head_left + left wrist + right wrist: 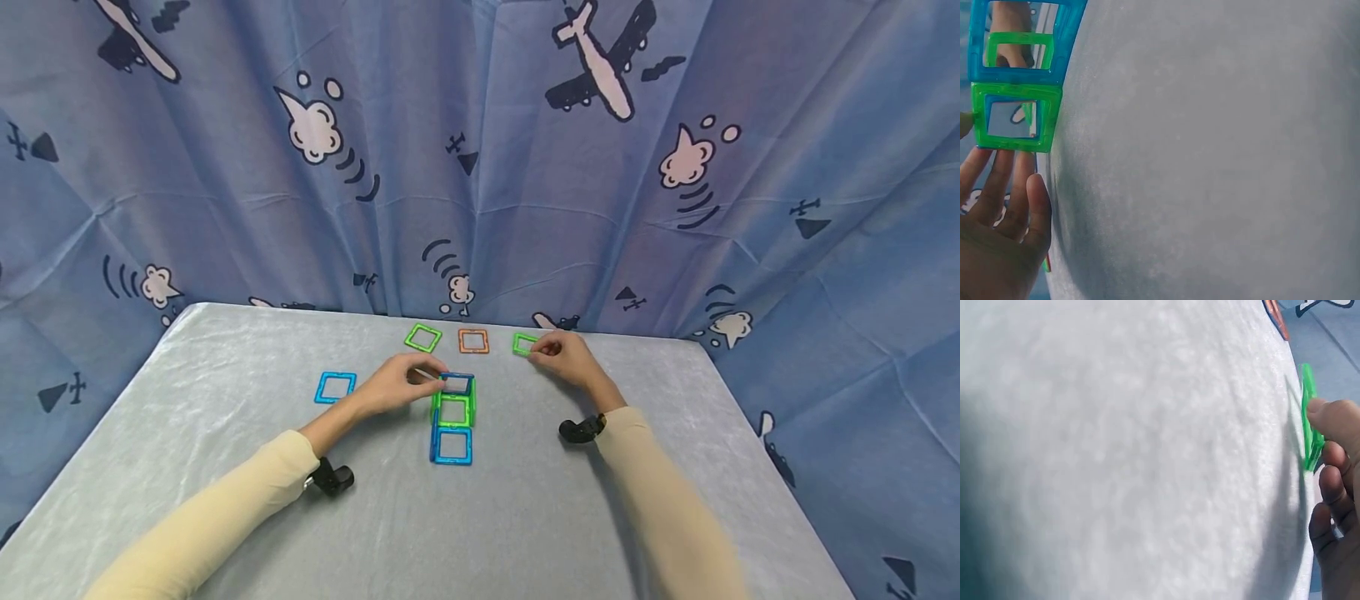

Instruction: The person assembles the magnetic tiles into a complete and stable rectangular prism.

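Note:
A small structure of square-framed magnetic tiles stands mid-table, with a green tile (454,425) and a blue tile (453,461) in front and upright tiles along its sides. My left hand (397,383) is at its back left corner, where thumb and forefinger pinch the darker blue tile (457,392). In the left wrist view, the hand's other fingers (1013,194) are spread beside the structure's green frame (1016,147). My right hand (567,357) pinches a green square tile (522,340) near the far edge; the right wrist view shows the thumb on this green tile (1307,419).
Along the far edge of the table lie a green tile (414,343) and an orange tile (473,351). A blue tile (322,387) lies left of the structure, close to the left forearm. Behind the table hangs a blue curtain (510,233) with printed planes.

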`<state>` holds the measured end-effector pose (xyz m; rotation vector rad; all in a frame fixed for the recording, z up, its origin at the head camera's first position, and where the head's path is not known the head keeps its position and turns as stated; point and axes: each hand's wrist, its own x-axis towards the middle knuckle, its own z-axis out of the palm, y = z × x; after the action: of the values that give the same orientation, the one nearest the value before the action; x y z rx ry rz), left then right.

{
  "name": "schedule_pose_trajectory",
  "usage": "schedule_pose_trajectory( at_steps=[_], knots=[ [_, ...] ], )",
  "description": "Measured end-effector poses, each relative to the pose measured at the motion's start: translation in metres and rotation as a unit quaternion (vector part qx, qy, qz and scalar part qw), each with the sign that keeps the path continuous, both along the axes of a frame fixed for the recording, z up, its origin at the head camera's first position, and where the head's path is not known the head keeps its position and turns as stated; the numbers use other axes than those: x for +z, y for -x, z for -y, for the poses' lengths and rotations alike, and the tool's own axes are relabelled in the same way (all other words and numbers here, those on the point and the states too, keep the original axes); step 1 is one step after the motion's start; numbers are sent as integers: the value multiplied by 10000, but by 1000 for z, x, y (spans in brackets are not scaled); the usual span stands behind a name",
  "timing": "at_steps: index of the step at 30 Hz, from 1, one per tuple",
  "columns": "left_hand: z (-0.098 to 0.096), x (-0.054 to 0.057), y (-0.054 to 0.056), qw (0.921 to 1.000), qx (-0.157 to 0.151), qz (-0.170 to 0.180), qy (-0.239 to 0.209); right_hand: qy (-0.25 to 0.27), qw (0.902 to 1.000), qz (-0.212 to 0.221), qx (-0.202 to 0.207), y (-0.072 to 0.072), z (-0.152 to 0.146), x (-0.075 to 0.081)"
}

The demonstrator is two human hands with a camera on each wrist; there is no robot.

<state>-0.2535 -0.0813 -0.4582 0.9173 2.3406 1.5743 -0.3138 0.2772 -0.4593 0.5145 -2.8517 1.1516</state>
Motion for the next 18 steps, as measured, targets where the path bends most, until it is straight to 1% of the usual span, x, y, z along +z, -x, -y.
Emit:
schedule_pose_trajectory(
  at_steps=[4,10,18],
  knots=[
    [0,0,0,10000,-17,-20,-14,52,10000,-81,22,-3,-2,7],
    [-1,0,0,10000,-36,-48,-20,-11,9990,-392,193,-9,-2,14],
    [-1,-1,1,10000,6,-17,21,8,9978,-594,297,-19,-1,20]
  ],
)
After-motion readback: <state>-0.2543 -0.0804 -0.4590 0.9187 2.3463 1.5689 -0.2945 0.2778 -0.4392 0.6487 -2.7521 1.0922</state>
